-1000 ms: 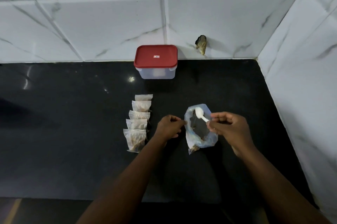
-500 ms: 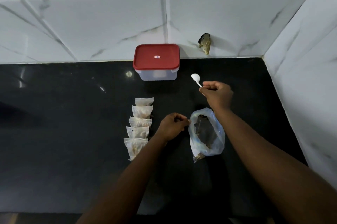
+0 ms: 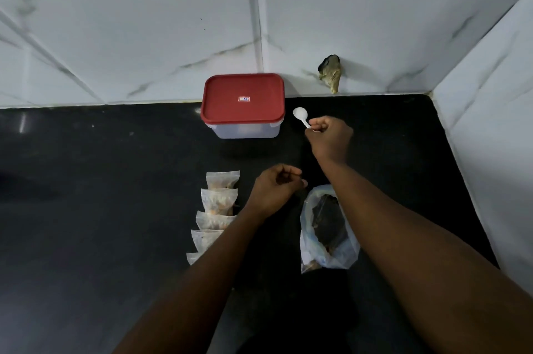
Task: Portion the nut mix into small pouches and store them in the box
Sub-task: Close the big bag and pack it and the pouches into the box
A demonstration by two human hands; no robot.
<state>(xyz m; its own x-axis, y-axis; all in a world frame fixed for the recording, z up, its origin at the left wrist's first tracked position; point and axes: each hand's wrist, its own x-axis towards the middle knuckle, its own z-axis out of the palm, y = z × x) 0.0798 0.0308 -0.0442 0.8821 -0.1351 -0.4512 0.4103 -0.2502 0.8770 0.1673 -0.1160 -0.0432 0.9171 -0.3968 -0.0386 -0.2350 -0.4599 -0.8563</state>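
A clear bag of nut mix lies open on the black counter. My left hand hovers by the bag's upper left rim with its fingers curled; whether it pinches the plastic is hidden. Farther back, my right hand pinches the handle of a small white spoon, whose empty bowl points up-left beside the box. The clear box stands against the wall with its red lid on. Several filled small pouches lie in a column left of my left arm, which covers the nearest ones.
White marble-look tiled walls close off the back and the right side of the counter. A dark crumpled scrap sticks out of the back wall right of the box.
My right hand lifted the spoon out of the bag and carried it back to beside the box. My left hand stayed by the bag's rim.
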